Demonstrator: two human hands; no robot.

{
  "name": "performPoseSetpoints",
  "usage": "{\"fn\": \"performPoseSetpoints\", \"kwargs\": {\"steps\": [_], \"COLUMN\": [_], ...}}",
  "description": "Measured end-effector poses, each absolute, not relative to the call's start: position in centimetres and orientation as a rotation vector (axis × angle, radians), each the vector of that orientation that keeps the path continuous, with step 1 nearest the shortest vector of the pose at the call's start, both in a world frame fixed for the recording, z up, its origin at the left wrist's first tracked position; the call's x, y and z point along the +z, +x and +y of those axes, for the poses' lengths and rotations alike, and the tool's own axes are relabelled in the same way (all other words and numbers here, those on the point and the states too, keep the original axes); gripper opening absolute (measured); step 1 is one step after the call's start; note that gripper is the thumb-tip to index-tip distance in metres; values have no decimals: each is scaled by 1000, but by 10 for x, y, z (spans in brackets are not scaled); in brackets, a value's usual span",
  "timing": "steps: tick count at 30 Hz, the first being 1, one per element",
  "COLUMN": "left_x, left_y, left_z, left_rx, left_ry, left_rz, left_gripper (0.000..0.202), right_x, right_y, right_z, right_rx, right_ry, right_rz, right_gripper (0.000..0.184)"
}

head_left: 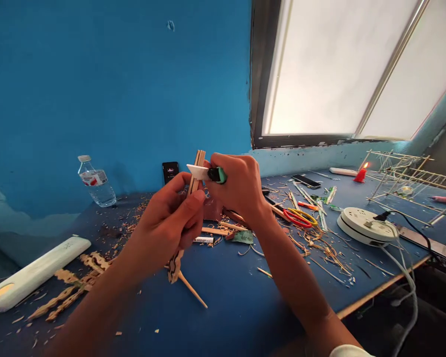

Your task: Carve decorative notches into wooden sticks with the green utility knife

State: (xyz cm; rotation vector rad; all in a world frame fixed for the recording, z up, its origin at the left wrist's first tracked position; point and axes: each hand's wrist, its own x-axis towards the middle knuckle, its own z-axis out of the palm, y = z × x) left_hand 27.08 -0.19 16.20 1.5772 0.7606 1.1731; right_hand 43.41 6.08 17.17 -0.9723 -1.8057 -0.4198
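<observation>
My left hand [171,213] is closed around a narrow wooden strip [199,157] held upright in front of me. The strip looks layered, with dark lines along it; a carved, wavy-edged wooden end [174,267] shows below the same hand. Gripped in my right hand [241,183] is a craft knife [218,174] with a green and black handle. Its pale, broad blade [197,171] lies across the strip just above my left thumb. My right fingers are partly hidden behind the strip. A thin wooden stick [193,290] points down and right below my left hand.
Wood shavings and strips [327,248] litter the blue table [241,307]. A water bottle [96,183] stands left, near carved wooden pieces [72,287]. Scissors [301,218], a round power strip [367,225], a lit red candle [361,173] and a thin stick frame [405,173] lie right.
</observation>
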Motion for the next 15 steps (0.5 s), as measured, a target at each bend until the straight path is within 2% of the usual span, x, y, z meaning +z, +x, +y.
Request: {"fn": "performPoseSetpoints", "kwargs": {"steps": [3, 7, 15], "left_x": [157, 150, 137], "left_y": [280, 289, 287], "left_z": [8, 31, 64], "left_rx": [1207, 1229, 1216], "left_ry": [1455, 1288, 1099], "left_rz": [762, 805, 866], "left_gripper": [14, 16, 27], "right_x": [167, 151, 125], "right_y": [432, 423, 409], "right_z": [74, 107, 143], "right_rx": [-350, -254, -94], "right_ry": [-1178, -1394, -1563], "right_rz": [-1822, -1837, -1879], "right_gripper": [19, 23, 22]}}
